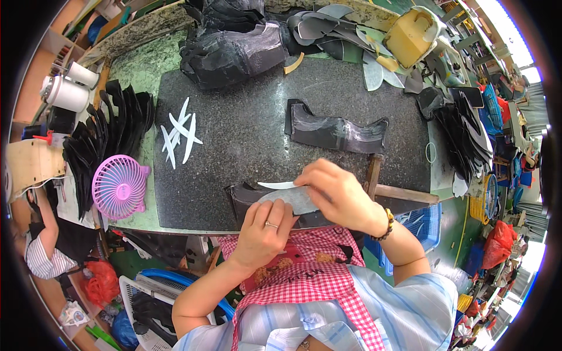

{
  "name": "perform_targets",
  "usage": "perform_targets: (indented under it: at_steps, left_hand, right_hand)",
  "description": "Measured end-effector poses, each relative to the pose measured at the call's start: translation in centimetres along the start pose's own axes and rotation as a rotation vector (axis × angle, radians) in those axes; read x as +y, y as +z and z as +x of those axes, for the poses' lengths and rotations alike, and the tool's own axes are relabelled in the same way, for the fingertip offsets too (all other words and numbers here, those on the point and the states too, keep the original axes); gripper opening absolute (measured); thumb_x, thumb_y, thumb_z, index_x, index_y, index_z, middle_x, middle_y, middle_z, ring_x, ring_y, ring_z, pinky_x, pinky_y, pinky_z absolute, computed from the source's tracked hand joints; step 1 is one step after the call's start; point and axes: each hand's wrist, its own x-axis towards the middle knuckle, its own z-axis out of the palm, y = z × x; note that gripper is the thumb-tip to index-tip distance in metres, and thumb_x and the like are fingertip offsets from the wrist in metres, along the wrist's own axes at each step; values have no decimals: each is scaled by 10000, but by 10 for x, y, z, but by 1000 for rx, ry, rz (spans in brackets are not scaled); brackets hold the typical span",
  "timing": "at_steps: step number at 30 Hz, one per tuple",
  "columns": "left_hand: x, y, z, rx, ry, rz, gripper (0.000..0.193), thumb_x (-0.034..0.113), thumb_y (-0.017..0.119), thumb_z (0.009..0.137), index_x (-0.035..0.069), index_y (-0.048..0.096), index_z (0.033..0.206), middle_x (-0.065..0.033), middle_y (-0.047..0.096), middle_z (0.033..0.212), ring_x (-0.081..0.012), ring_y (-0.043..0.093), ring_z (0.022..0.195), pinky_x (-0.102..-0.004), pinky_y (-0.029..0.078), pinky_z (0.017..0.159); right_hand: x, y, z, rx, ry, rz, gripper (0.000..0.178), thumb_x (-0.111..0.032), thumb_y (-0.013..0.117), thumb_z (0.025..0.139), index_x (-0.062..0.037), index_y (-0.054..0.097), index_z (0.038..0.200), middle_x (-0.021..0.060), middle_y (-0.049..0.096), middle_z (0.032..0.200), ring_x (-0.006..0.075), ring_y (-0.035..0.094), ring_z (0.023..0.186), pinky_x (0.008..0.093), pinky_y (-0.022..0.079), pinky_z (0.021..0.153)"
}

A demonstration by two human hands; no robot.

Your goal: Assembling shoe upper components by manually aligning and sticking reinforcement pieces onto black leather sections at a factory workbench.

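At the near edge of the dark stone slab, my left hand (264, 233) presses its fingers together on a pale grey curved piece (300, 202). That piece lies over a black leather-like piece (243, 196), whose dark end shows to the left of my fingers. My right hand (342, 196) is closed in a pinch on a thin white curved strip (275, 185), set along the grey piece's far edge. The fingers hide the strip's right end. Beyond my hands lies another curved black piece (336, 130). Several loose white strips (178, 131) lie on the slab's left side.
A hammer (404, 193) lies right of my right hand. Black piles (234, 55) stand at the back, near a yellowish container (411, 36). More black pieces (462, 137) lie right. A purple fan (121, 187) stands left, near another person's arm (45, 213).
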Motion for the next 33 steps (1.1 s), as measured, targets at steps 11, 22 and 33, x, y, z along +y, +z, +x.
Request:
perform_targets:
  at_steps: [11,22,33]
  left_hand:
    - [-15,-3,18,159,-744,-623,163,41,686,896,-29,652,1039,-139,584,1150,-168,644,776,-284,545,683]
    - [-19,-6,25,140,-847,-759,83,-14,717,844,-28,638,865,-95,603,1027,-125,646,740,-248,549,640]
    - [-6,-5,3,272,-309,-179,298,30,748,802,-15,637,1074,-127,617,1138,-263,646,944,-384,546,836]
  right_hand:
    - [-12,14,-11,-109,-196,-489,370,-91,610,743,40,595,1089,114,558,1089,232,585,937,338,538,812]
    - [-18,14,-6,-164,-151,-517,465,-92,595,762,30,567,1210,111,558,1092,230,574,927,332,524,816]
    - [-30,27,3,-229,-119,-760,417,-121,615,757,11,584,1151,90,531,1009,203,565,905,297,491,710]
